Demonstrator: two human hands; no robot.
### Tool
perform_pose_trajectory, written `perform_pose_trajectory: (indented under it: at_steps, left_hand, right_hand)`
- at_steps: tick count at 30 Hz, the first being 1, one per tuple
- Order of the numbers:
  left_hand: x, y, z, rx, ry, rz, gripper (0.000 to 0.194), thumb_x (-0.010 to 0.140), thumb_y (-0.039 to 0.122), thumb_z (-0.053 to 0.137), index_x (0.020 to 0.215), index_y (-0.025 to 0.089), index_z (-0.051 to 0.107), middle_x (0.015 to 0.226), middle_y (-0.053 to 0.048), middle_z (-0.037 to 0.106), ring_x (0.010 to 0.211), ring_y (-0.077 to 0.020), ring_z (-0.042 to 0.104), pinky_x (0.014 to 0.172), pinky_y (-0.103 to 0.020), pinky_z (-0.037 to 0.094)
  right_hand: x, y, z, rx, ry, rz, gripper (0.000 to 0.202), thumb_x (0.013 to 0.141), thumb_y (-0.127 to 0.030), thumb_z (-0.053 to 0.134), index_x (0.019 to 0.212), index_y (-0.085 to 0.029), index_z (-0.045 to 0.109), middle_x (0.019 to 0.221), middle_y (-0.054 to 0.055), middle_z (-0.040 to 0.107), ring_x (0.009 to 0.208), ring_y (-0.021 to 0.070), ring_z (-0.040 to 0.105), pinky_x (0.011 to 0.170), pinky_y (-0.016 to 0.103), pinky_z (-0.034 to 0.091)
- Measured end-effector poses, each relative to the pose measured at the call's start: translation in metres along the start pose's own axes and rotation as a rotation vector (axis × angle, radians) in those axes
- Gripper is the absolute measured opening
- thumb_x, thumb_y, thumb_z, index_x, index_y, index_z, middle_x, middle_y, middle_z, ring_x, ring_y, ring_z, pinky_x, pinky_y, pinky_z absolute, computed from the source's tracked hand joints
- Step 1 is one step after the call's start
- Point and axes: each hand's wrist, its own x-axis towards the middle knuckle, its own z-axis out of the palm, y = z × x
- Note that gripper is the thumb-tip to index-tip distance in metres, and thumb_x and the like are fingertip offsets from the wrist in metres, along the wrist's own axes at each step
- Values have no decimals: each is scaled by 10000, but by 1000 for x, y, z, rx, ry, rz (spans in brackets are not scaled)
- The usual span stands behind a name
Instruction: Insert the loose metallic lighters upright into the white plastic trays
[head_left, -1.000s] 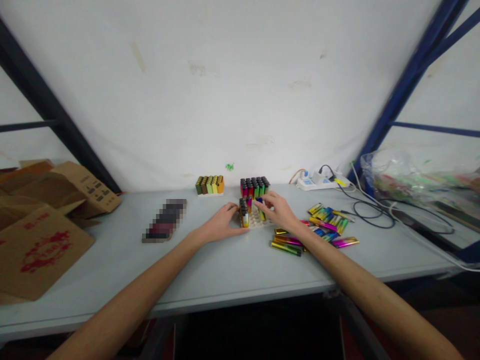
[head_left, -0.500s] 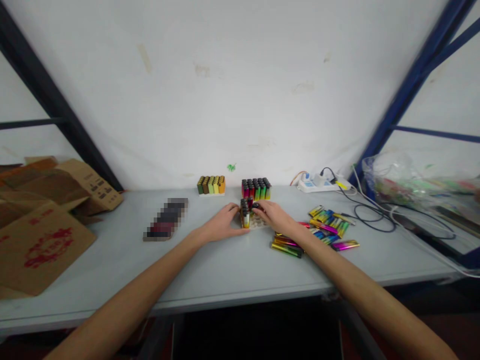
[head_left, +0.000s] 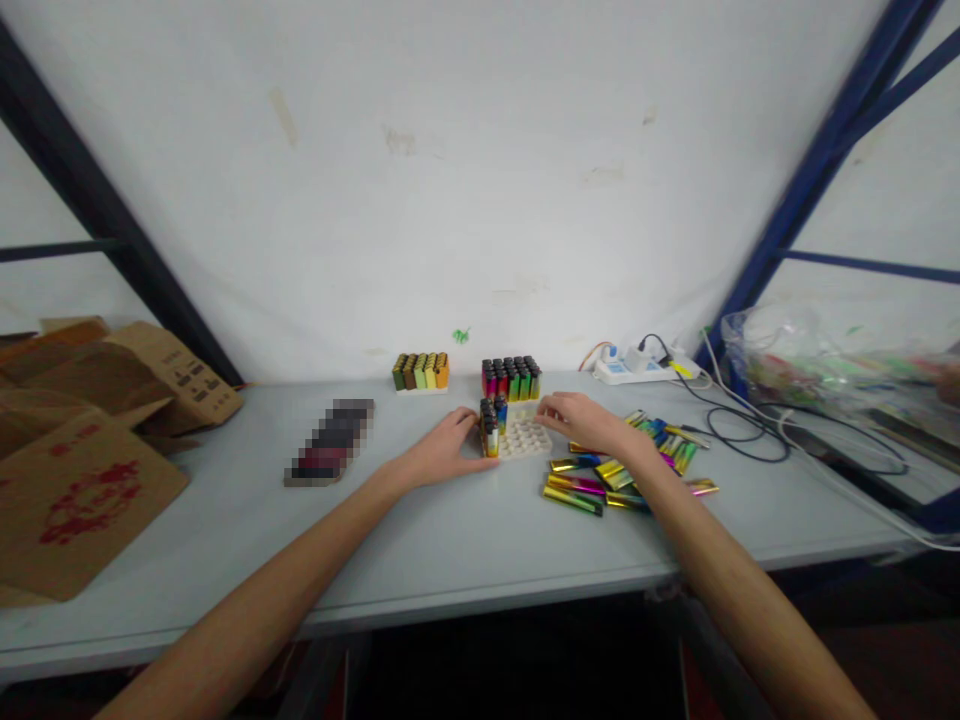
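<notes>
A white tray (head_left: pixel 532 441) with rows of round holes lies on the table in front of me. Upright lighters (head_left: pixel 491 430) with black tops fill its left part, while the holes on the right show bare. My left hand (head_left: pixel 448 446) is wrapped round the tray's left end, thumb along the front and fingers behind. Over the tray's right edge hovers my right hand (head_left: pixel 576 420), fingers loosely bent and apart, with nothing visible in them. Beneath and beside my right wrist is a loose pile of shiny coloured lighters (head_left: pixel 574 485), partly hidden by the forearm.
Two filled lighter trays stand by the wall: one of yellow and green lighters (head_left: pixel 421 371), one of multicoloured lighters (head_left: pixel 511 379). A blurred-out flat object (head_left: pixel 330 442) lies left. Cardboard boxes (head_left: pixel 97 490) crowd the far left; a power strip (head_left: pixel 637 367) and cables are right.
My right hand has let go of a lighter in the tray and moved right, uncovering the bare holes. A blue lighter now shows upright there. My left hand has stayed put.
</notes>
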Motion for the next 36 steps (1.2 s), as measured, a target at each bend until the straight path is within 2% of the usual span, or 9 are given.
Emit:
perform_pose_trajectory:
  at_steps: [6, 9, 12, 14, 19, 24, 28, 31, 36]
  left_hand:
    - [0, 0, -1, 10, -7, -9, 627, 797, 650, 730, 1202, 185, 616, 1221, -134, 599, 1144, -324, 608, 1082, -480, 489]
    - [0, 0, -1, 20, -21, -14, 628, 802, 647, 725, 1201, 176, 610, 1223, -134, 593, 1153, -318, 604, 1089, -470, 484]
    - [0, 0, -1, 27, -40, -29, 644, 804, 645, 724, 1204, 156, 602, 1232, -147, 586, 1161, -320, 600, 1095, -468, 478]
    - [0, 1, -2, 26, -44, -35, 646, 804, 644, 723, 1205, 152, 601, 1243, -155, 585, 1167, -326, 597, 1098, -478, 474]
    - [0, -1, -1, 19, -30, -34, 638, 791, 646, 734, 1187, 160, 616, 1230, -156, 597, 1158, -339, 602, 1075, -493, 489]
    - [0, -2, 0, 15, -18, -22, 643, 787, 656, 737, 1195, 173, 618, 1209, -144, 603, 1141, -336, 606, 1070, -498, 494]
    - [0, -1, -1, 25, -13, -19, 628, 800, 660, 723, 1190, 180, 617, 1184, -134, 604, 1113, -324, 615, 1049, -482, 507]
    - [0, 0, -1, 10, 5, -2, 624, 791, 659, 733, 1192, 193, 623, 1180, -129, 612, 1108, -323, 618, 1044, -481, 509]
    - [0, -1, -1, 3, -3, 2, 629, 798, 643, 739, 1207, 181, 619, 1197, -137, 611, 1125, -324, 613, 1051, -484, 500]
  right_hand:
    - [-32, 44, -41, 186, -174, 214, 182, 808, -353, 752, 883, -191, 789, 877, 78, 769, 797, 230, 690, 701, 297, 491]
    - [-37, 52, -39, 215, -333, 343, 227, 712, -373, 821, 867, -208, 804, 828, 61, 773, 717, 224, 682, 620, 293, 471]
    - [-34, 51, -29, 148, -387, 392, 151, 727, -328, 812, 813, -207, 789, 793, 52, 769, 678, 211, 665, 589, 287, 442]
    - [-29, 46, -24, 89, -321, 367, 120, 768, -302, 790, 824, -198, 768, 832, 64, 772, 698, 203, 662, 607, 278, 438]
    - [-19, 23, -25, 120, -4, 240, 271, 1018, -362, 511, 1123, -167, 666, 796, 62, 749, 693, 183, 647, 685, 272, 450]
    - [-10, 3, -26, 184, 237, 65, 378, 1026, -468, 482, 1107, -183, 718, 880, 81, 753, 754, 201, 635, 745, 301, 443]
    - [-4, -1, -17, 326, 302, 73, 410, 924, -561, 623, 962, -170, 739, 707, 11, 648, 626, 154, 520, 615, 273, 381]
    - [2, -4, -7, 488, 319, 84, 469, 897, -614, 633, 770, -164, 662, 661, -10, 568, 643, 144, 504, 616, 269, 393]
    - [6, -18, 6, 900, 269, 119, 465, 925, -648, 571, 904, -184, 596, 852, 19, 636, 811, 174, 620, 768, 317, 526]
